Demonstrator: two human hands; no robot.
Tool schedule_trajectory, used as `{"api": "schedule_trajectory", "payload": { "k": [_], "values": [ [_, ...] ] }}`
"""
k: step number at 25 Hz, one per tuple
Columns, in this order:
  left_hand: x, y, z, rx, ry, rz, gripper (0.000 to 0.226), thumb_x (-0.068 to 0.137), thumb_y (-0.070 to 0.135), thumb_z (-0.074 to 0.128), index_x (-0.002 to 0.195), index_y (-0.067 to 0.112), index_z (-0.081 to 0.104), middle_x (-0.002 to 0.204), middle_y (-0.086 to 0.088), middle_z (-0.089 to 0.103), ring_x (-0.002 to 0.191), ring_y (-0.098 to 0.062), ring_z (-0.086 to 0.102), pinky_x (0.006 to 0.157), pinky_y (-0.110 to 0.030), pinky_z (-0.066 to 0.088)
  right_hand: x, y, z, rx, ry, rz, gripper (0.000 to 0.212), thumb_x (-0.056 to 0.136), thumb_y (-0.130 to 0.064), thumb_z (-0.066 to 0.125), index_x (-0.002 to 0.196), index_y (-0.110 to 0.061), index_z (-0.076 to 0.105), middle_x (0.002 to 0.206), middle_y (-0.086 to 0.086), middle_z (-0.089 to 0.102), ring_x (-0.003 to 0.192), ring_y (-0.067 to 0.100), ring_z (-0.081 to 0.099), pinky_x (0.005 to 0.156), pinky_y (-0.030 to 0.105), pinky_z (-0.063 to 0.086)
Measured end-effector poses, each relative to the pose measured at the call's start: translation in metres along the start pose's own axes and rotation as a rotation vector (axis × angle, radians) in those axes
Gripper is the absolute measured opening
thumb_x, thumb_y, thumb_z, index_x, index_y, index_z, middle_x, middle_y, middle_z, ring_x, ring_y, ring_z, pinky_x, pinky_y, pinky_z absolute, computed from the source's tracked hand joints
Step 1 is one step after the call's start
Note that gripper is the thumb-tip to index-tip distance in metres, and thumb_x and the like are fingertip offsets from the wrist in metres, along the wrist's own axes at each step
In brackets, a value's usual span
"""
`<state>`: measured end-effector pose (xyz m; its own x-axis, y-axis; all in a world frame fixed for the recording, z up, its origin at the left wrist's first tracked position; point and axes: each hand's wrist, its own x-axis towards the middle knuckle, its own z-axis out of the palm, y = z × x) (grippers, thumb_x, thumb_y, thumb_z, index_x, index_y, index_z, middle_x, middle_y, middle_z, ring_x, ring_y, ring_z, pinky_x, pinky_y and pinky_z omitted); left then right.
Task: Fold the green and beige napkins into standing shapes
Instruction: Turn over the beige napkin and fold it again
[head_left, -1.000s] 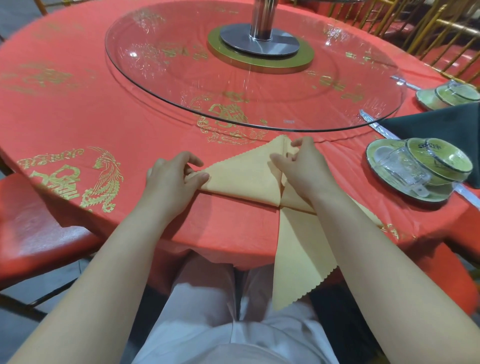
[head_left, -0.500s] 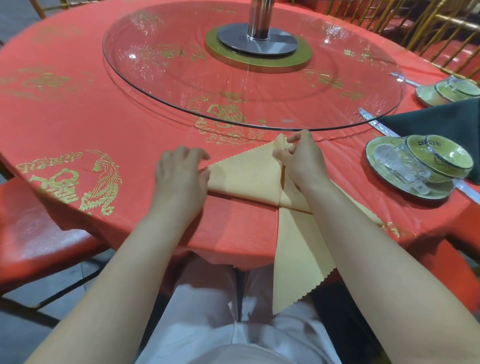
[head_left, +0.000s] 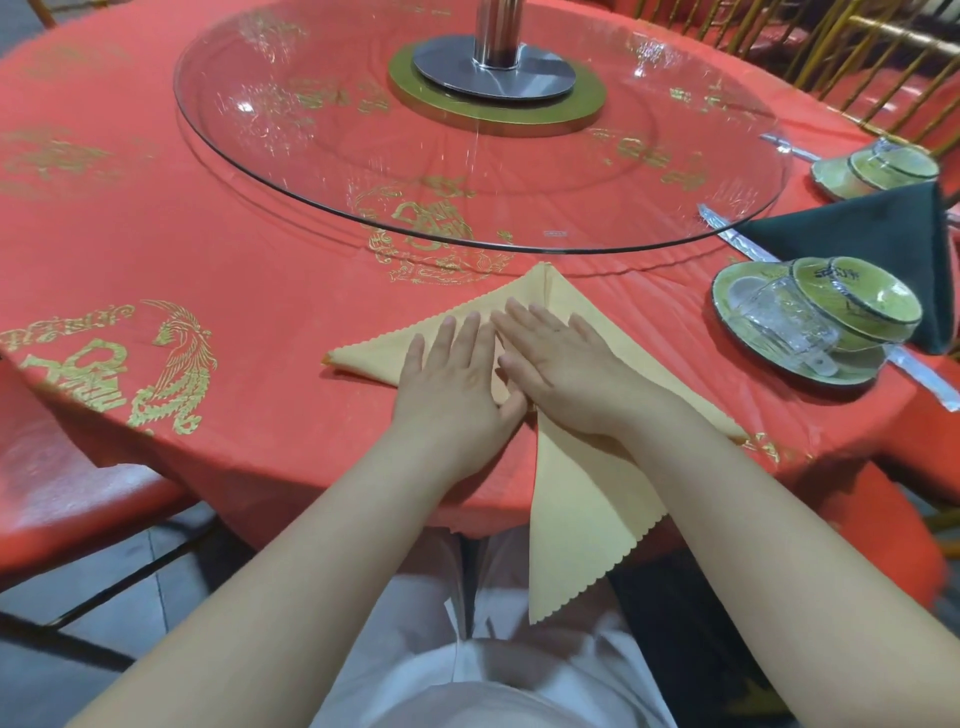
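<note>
The beige napkin (head_left: 587, 499) lies folded on the red tablecloth at the near edge, its peak pointing toward the glass turntable and one long pointed flap hanging over the table edge. My left hand (head_left: 457, 384) lies flat, fingers spread, on the napkin's left half. My right hand (head_left: 561, 364) lies flat beside it on the right half, thumbs touching near the middle fold. Neither hand grips anything. The dark green napkin (head_left: 878, 234) lies folded flat at the right, between two place settings.
A round glass turntable (head_left: 363, 171) on a metal post fills the table's middle. Green plates with bowls and a glass cup (head_left: 805, 317) sit at the right, another setting (head_left: 872, 169) behind. A red chair (head_left: 62, 493) stands at left, gold chairs at back right.
Both hands let go of the pinched napkin corners and moved to the middle, now pressing flat. The left flap lies spread out to the left. The view shifted closer.
</note>
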<state>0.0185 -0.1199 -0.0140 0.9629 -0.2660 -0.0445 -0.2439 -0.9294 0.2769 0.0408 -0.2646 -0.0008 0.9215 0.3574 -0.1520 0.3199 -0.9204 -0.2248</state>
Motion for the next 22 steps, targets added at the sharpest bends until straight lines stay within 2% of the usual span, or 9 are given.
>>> {"api": "schedule_trajectory", "payload": {
  "k": [5, 8, 11, 12, 14, 16, 18, 20, 22],
  "values": [
    [-0.001, -0.001, -0.003, 0.027, -0.061, 0.006, 0.072, 0.088, 0.063, 0.023, 0.147, 0.030, -0.002, 0.156, -0.003, -0.013, 0.143, -0.024, -0.016, 0.115, -0.043, -0.007, 0.012, 0.023, -0.006, -0.062, -0.051, 0.060, 0.061, 0.094, -0.056, 0.020, 0.147, -0.034, -0.003, 0.157, -0.005, -0.011, 0.144, 0.013, -0.010, 0.115, 0.041, -0.008],
    [-0.001, -0.001, -0.004, -0.001, -0.049, 0.014, 0.060, 0.087, 0.063, 0.028, 0.139, 0.035, 0.018, 0.157, -0.007, -0.010, 0.143, -0.028, -0.013, 0.115, -0.046, -0.006, -0.005, 0.030, -0.003, 0.003, 0.160, 0.005, 0.060, 0.094, -0.050, 0.038, 0.146, -0.031, 0.017, 0.158, -0.004, 0.004, 0.145, 0.016, 0.000, 0.114, 0.040, -0.008],
    [0.000, -0.002, -0.005, 0.005, -0.046, 0.011, 0.051, 0.087, 0.063, 0.030, 0.129, 0.034, 0.026, 0.157, -0.010, -0.007, 0.143, -0.030, -0.009, 0.114, -0.048, -0.005, -0.047, 0.034, -0.009, 0.218, 0.307, -0.134, 0.030, 0.079, -0.052, 0.055, 0.103, -0.036, 0.058, 0.131, -0.009, 0.047, 0.128, 0.017, 0.036, 0.109, 0.029, 0.014],
    [0.000, -0.002, -0.004, 0.014, -0.048, 0.008, 0.050, 0.087, 0.062, 0.031, 0.129, 0.035, 0.027, 0.157, -0.009, -0.005, 0.143, -0.031, -0.008, 0.114, -0.049, -0.004, -0.062, 0.036, -0.012, 0.304, 0.253, -0.141, 0.021, 0.074, -0.053, 0.058, 0.089, -0.038, 0.059, 0.120, -0.015, 0.051, 0.121, 0.011, 0.040, 0.105, 0.027, 0.023],
    [0.001, 0.001, -0.005, 0.012, -0.013, 0.011, 0.047, 0.087, 0.060, 0.035, 0.126, 0.033, 0.033, 0.157, -0.007, 0.001, 0.144, -0.031, -0.004, 0.113, -0.051, -0.005, -0.090, 0.037, -0.018, 0.433, 0.090, -0.117, 0.026, 0.063, -0.053, 0.069, 0.082, -0.038, 0.060, 0.116, -0.024, 0.048, 0.120, 0.001, 0.039, 0.101, 0.020, 0.030],
    [-0.002, 0.003, -0.006, -0.071, 0.114, 0.129, 0.039, 0.089, 0.051, 0.044, 0.119, 0.027, 0.045, 0.155, -0.004, 0.017, 0.144, -0.027, 0.004, 0.114, -0.050, -0.003, -0.107, 0.040, -0.017, 0.417, -0.012, -0.123, 0.042, 0.056, -0.046, 0.081, 0.091, -0.039, 0.059, 0.126, -0.028, 0.042, 0.127, -0.003, 0.032, 0.101, 0.013, 0.027],
    [-0.008, 0.004, -0.011, -0.256, 0.226, 0.452, 0.029, 0.087, 0.039, 0.052, 0.105, 0.017, 0.059, 0.140, -0.005, 0.046, 0.137, -0.022, 0.030, 0.114, -0.044, 0.018, -0.116, 0.044, -0.011, 0.380, -0.057, -0.137, 0.050, 0.056, -0.037, 0.086, 0.096, -0.039, 0.055, 0.137, -0.028, 0.034, 0.131, -0.006, 0.026, 0.103, 0.011, 0.026],
    [-0.016, 0.000, -0.017, -0.419, 0.100, 0.701, 0.025, 0.084, 0.034, 0.056, 0.093, 0.013, 0.066, 0.115, -0.001, 0.066, 0.113, -0.014, 0.053, 0.098, -0.035, 0.039, -0.119, 0.046, -0.008, 0.399, -0.059, -0.134, 0.048, 0.059, -0.029, 0.085, 0.093, -0.036, 0.052, 0.141, -0.027, 0.031, 0.133, -0.008, 0.025, 0.103, 0.013, 0.029],
    [-0.022, -0.005, -0.022, -0.473, -0.114, 0.716, 0.025, 0.077, 0.040, 0.067, 0.092, 0.020, 0.068, 0.104, 0.011, 0.068, 0.104, -0.005, 0.055, 0.092, -0.030, 0.043, -0.118, 0.048, -0.007, 0.433, -0.041, -0.127, 0.043, 0.062, -0.024, 0.084, 0.090, -0.032, 0.053, 0.141, -0.024, 0.033, 0.132, -0.008, 0.026, 0.102, 0.013, 0.030]
  ]
}}
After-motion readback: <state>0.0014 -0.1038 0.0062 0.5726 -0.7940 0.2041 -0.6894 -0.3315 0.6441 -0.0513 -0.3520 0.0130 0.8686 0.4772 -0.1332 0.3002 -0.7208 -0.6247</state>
